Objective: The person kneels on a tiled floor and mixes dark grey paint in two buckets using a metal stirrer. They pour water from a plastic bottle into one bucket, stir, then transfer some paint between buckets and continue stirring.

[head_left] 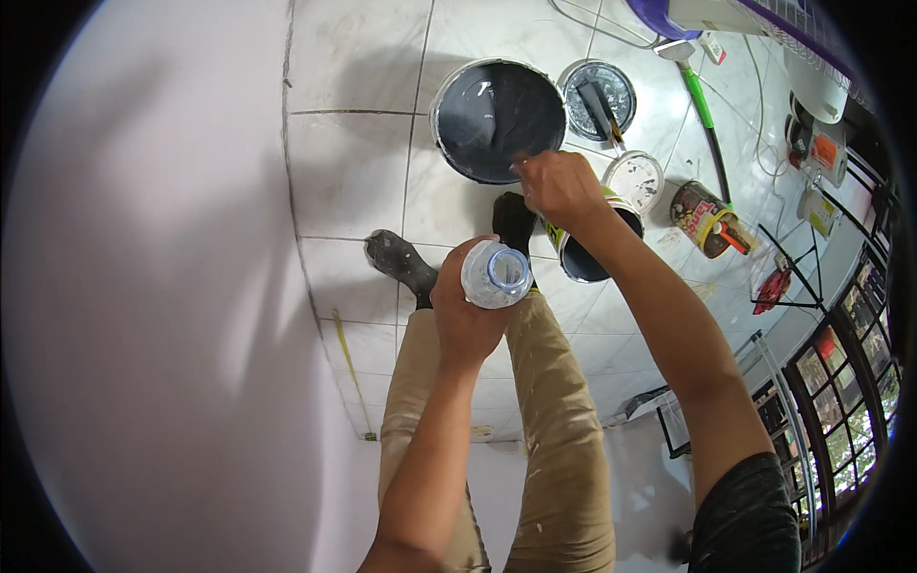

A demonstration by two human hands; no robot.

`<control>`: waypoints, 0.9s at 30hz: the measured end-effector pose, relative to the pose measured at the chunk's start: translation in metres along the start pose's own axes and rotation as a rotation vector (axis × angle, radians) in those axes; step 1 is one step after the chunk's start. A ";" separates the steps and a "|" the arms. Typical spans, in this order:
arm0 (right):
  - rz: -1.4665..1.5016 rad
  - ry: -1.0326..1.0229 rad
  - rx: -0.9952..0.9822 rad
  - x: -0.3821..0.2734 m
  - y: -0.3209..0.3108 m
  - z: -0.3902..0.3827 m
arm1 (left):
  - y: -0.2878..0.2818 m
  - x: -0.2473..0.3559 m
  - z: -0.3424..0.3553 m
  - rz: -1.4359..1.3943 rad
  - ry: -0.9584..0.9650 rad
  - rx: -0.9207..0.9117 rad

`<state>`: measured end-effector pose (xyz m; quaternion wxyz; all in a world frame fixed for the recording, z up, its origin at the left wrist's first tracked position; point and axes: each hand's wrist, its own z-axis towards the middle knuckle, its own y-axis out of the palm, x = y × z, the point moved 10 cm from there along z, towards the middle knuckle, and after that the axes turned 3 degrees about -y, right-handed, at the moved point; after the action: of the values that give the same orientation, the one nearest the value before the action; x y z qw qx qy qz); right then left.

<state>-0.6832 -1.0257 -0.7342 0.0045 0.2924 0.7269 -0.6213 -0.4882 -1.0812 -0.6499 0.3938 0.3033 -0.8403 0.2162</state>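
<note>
My left hand (457,296) is wrapped round a clear plastic bottle (487,282), its uncapped mouth facing up toward me. My right hand (564,186) is closed near the front right rim of a large bucket (487,115) of dark grey liquid; what its fingers hold, if anything, I cannot make out. Below that hand stands a smaller can (583,260) with dark contents and a yellow label, partly hidden by my wrist. My feet in dark socks (396,263) are on the tiles between my hands and the bucket.
A paint-smeared lid with a brush (600,95), a white lid (633,177), a yellow tin (702,218) and a green-handled roller (697,100) lie to the right. Cables, black metal racks (810,306) and barred windows line the far right. A white wall (162,286) runs along my left.
</note>
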 end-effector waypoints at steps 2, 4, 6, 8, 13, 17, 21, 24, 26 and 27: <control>0.113 0.052 0.047 -0.002 -0.016 0.005 | -0.001 -0.003 0.001 0.043 -0.020 0.005; 0.164 0.229 0.207 0.019 -0.059 0.020 | -0.007 -0.006 -0.002 0.085 -0.051 0.025; -0.099 0.189 0.125 0.034 -0.012 -0.003 | 0.005 0.000 0.000 0.123 -0.040 -0.005; 0.038 -0.064 0.059 -0.010 0.009 -0.005 | 0.007 -0.001 0.001 0.091 -0.053 -0.015; 0.103 0.272 0.131 0.022 -0.034 0.008 | 0.003 -0.005 -0.002 0.082 -0.044 0.004; 0.052 -0.032 -0.046 -0.017 0.008 -0.007 | 0.009 -0.001 0.001 0.106 0.015 -0.013; 0.109 0.375 0.090 0.030 -0.053 0.009 | 0.005 0.001 -0.002 0.119 -0.010 0.008; 0.005 0.026 -0.123 -0.010 0.001 -0.007 | 0.010 -0.004 0.000 0.063 -0.034 -0.027; 0.172 0.028 0.044 -0.011 -0.016 -0.007 | 0.008 -0.003 -0.001 0.065 -0.030 -0.013; 0.240 0.079 0.105 0.006 -0.032 -0.001 | 0.006 0.000 -0.002 0.081 -0.035 -0.003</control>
<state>-0.7013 -1.0239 -0.7074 0.0348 0.4012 0.6528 -0.6416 -0.4914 -1.0763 -0.6493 0.3706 0.2719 -0.8590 0.2255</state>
